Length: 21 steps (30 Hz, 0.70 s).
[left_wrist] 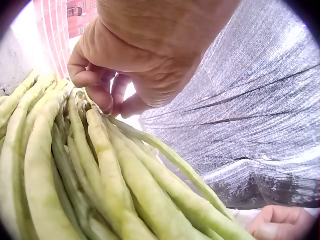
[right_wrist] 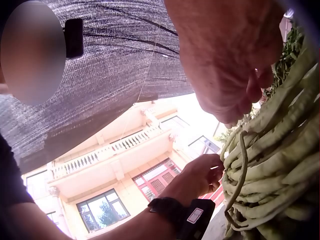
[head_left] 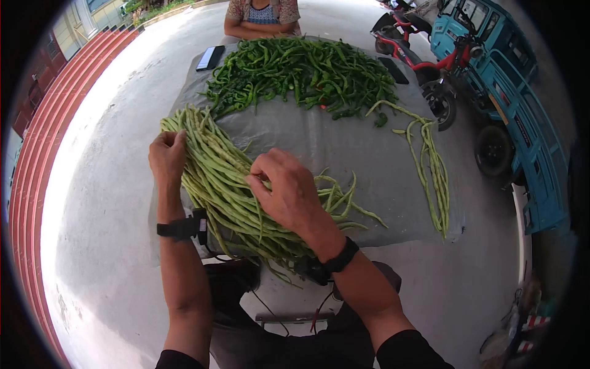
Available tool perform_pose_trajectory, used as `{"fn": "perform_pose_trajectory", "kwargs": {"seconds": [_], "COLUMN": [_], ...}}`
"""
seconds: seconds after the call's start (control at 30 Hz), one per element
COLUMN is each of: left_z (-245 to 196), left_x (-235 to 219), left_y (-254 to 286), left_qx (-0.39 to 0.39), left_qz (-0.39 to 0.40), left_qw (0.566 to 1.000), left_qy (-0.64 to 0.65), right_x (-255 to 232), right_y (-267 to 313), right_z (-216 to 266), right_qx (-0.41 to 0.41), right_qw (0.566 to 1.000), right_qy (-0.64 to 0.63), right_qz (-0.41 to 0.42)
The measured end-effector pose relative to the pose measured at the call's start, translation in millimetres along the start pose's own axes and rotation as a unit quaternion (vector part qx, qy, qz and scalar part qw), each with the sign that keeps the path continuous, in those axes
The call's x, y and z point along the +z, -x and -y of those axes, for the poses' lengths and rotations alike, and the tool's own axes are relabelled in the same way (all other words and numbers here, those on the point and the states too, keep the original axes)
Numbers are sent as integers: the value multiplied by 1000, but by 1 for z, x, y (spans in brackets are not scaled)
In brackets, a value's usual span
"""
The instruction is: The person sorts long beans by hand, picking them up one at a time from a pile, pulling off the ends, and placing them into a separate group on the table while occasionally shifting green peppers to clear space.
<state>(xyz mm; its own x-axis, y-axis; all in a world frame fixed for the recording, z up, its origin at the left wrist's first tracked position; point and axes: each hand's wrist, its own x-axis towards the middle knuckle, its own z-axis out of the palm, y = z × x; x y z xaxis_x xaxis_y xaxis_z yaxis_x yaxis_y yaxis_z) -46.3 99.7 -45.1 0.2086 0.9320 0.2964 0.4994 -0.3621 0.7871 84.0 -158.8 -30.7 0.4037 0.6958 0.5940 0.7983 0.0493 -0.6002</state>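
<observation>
I've got long pale-green beans [head_left: 215,154] heaped slantwise across the grey sheet [head_left: 375,166], left hand [head_left: 167,158] pinching at their tips, right hand [head_left: 286,189] curled over the middle!

Left fingers [head_left: 171,139], right fingers [head_left: 270,163], curled

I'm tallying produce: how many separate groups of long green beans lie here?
2: a large heap of long pale-green beans on the left, and a small pale-green bunch near the right edge of the grey sheet.
</observation>
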Motion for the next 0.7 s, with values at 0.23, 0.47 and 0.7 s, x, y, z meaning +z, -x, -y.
{"fn": "perform_pose_trajectory", "kwargs": {"seconds": [0.23, 0.47, 0.7], "left_z": [3, -11, -32], "left_x": [-1, -5, -4], "left_y": [-3, 3, 17], "left_qx": [51, 76, 128], "left_qz": [-43, -85, -86], "left_qw": [994, 990, 988], "left_qy": [-87, -79, 2], "right_x": [-42, -144, -249], "right_y": [3, 28, 120], "right_z": [-30, -103, -204], "right_qx": [68, 222, 377], "right_qw": [997, 958, 839], "right_qy": [-8, 159, 368], "right_qz": [-36, -88, -135]}}
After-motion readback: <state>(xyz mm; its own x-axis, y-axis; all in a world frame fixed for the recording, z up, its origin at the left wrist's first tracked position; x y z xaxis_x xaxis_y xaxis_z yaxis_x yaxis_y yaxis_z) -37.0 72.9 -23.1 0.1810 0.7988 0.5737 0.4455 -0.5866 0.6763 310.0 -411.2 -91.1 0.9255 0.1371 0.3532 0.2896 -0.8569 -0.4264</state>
